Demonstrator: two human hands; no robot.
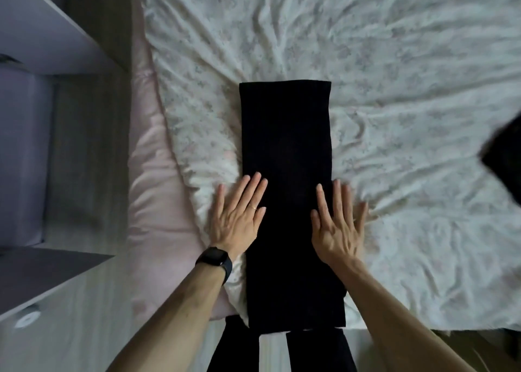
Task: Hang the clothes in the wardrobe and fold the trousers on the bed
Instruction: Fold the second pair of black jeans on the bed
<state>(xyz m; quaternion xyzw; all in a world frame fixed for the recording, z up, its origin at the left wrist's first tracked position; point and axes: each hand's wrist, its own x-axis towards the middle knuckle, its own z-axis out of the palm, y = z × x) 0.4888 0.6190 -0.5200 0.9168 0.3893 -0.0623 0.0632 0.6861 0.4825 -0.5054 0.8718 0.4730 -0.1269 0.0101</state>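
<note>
1. The trousers [286, 174] are lying as a long folded strip on the near side of the bed [394, 117].
2. The left hand [239, 213] and right hand [338, 225] are pressing flat on its left and right edges, fingers straight and gripping nothing, probably smoothing it for the next fold.

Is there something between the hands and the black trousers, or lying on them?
Nothing visible does. The left hand and right hand rest flat on the side edges of the black trousers on the bed; nothing else lies on them.
</note>
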